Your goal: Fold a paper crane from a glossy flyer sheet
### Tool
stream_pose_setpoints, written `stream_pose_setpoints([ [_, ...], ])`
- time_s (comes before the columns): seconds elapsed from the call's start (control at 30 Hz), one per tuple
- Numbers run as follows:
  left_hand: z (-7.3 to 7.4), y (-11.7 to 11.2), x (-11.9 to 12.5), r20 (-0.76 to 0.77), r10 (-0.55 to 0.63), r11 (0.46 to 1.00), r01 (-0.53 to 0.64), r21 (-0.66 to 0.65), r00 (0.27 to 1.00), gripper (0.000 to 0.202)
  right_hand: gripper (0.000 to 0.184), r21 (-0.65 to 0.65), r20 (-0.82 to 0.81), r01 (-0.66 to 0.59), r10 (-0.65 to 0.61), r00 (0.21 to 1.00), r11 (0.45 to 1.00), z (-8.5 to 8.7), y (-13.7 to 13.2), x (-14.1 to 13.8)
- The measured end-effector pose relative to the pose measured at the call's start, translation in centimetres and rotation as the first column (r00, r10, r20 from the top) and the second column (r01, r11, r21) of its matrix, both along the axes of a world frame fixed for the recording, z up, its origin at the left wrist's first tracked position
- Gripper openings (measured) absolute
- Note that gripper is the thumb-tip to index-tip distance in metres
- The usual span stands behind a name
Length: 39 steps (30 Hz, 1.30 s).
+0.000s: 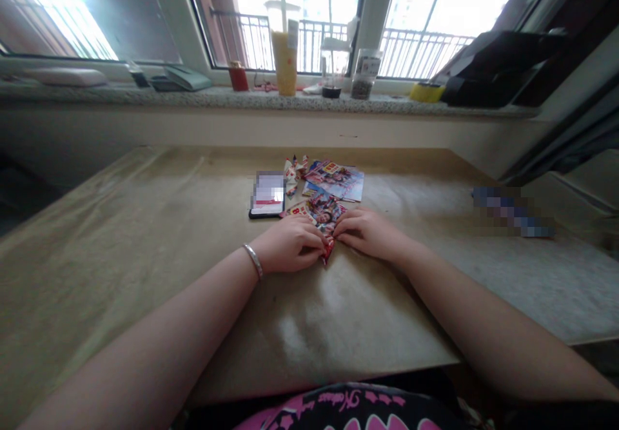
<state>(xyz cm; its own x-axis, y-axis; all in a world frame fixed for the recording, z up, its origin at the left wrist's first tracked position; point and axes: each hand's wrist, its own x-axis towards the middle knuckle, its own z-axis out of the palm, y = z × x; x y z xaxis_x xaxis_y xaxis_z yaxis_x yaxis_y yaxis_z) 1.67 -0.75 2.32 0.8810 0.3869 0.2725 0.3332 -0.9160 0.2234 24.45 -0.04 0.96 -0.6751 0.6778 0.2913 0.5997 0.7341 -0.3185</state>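
Observation:
Both my hands rest on a brown table (145, 224) and pinch a colourful printed sheet of paper (323, 212). My left hand (289, 244), with a silver bracelet on its wrist, has its fingers curled onto the sheet's left side. My right hand (368, 231) presses its closed fingers on the right side. A folded red corner of the sheet pokes out between the two hands. Just beyond lie a phone (267, 195), several small folded paper pieces (293, 172) and a stack of printed sheets (338, 180).
A blurred object (512, 212) lies on the table at the right. The stone windowsill (193, 98) behind holds a tall yellow drink cup (285, 59), a red can (238, 77), a jar (363, 75), a yellow item (426, 91) and a black device (498, 69).

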Motion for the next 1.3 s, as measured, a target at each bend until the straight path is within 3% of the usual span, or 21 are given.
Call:
stream_pose_setpoints([
  [0.23, -0.1, 0.0, 0.1, 0.012, 0.058, 0.998, -0.058, -0.039, 0.998, 0.023, 0.016, -0.01, -0.058, 0.025, -0.026, 0.998, 1.0, -0.8, 0.6, -0.3],
  [0.5, -0.2, -0.1, 0.1, 0.009, -0.017, 1.0, 0.017, -0.004, 1.0, 0.027, 0.015, -0.035, -0.067, -0.121, 0.118, 0.991, 0.992, -0.1, 0.9, 0.7],
  [0.83, -0.2, -0.5, 0.6, -0.021, -0.025, 0.999, 0.025, 0.024, 0.999, 0.027, 0.017, 0.052, -0.036, -0.004, 0.006, 0.999, 0.999, -0.8, 0.9, 0.2],
  [1.03, -0.5, -0.3, 0.6, -0.004, -0.001, 1.0, 0.001, 0.019, 1.0, 0.027, 0.016, 0.037, -0.055, -0.058, 0.06, 0.997, 0.998, -0.7, 1.1, 0.6],
  [1.1, -0.6, -0.3, 0.6, -0.009, -0.011, 0.999, 0.011, 0.043, 1.0, 0.026, 0.015, 0.033, -0.08, -0.023, 0.025, 0.997, 0.999, -0.7, 1.1, 0.7],
  [1.3, -0.8, -0.4, 0.8, -0.008, 0.001, 0.992, 0.0, 0.128, 1.0, 0.027, 0.011, -0.058, -0.182, 0.286, -0.292, 0.939, 0.956, -1.3, 0.9, 0.2],
])
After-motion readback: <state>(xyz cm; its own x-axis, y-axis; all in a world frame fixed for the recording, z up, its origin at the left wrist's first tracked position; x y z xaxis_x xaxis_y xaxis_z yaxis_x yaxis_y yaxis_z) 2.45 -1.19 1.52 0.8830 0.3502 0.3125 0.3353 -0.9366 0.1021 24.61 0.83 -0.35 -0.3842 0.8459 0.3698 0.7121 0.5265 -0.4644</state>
